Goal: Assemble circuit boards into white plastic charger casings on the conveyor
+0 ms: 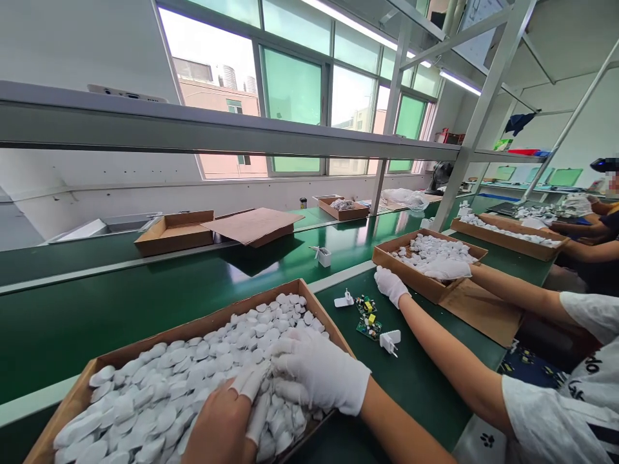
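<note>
We are resting both hands in the box (77, 393) of white caps (159, 386): left hand (222, 422) pinching caps, gloved right hand (322, 377) loosely curled over them.

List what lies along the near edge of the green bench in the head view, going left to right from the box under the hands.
Cardboard box of white plastic pieces with left hand and gloved right hand in it → white plug part → green circuit boards → co-worker's gloved hand → second cardboard box.
</note>
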`<state>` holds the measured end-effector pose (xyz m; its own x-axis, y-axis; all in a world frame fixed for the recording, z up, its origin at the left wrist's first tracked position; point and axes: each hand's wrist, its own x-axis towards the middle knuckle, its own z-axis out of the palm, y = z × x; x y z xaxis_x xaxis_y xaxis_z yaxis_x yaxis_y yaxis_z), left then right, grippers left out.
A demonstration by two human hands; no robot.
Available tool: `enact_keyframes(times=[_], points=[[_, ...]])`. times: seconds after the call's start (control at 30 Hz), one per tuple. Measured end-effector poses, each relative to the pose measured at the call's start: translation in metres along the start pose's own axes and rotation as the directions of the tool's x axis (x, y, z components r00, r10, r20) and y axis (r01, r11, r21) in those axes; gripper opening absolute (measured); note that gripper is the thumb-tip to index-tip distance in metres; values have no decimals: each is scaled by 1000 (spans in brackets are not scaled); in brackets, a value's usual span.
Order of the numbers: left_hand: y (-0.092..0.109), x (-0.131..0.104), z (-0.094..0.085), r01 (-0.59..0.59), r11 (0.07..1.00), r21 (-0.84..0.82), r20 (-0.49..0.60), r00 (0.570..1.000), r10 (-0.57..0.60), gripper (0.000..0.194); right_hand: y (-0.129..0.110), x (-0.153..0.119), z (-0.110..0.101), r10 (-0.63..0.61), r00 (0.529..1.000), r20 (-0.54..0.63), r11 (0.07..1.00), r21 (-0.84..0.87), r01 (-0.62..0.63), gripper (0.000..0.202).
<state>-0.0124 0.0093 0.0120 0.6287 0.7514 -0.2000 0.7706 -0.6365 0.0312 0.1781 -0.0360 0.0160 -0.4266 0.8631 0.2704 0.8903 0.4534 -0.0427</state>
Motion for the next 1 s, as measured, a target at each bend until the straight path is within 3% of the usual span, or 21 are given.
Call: enact_keyframes(times=[0.2,0.7,1.0], points=[[7,-3,-8,18,1000,24,76,997,-19,44,1,-2,4,-2,1000,-29,1000,31,3,18],[7,-3,-5,3,1000,-10,30,1000,-3,48,-3,-5,-5,5,1000,-10,998,67,-4,19],[2,-7,9,-58,998,14,-168,984,60,45,-6,-4,-8,40,998,45,991,125,-46,21]])
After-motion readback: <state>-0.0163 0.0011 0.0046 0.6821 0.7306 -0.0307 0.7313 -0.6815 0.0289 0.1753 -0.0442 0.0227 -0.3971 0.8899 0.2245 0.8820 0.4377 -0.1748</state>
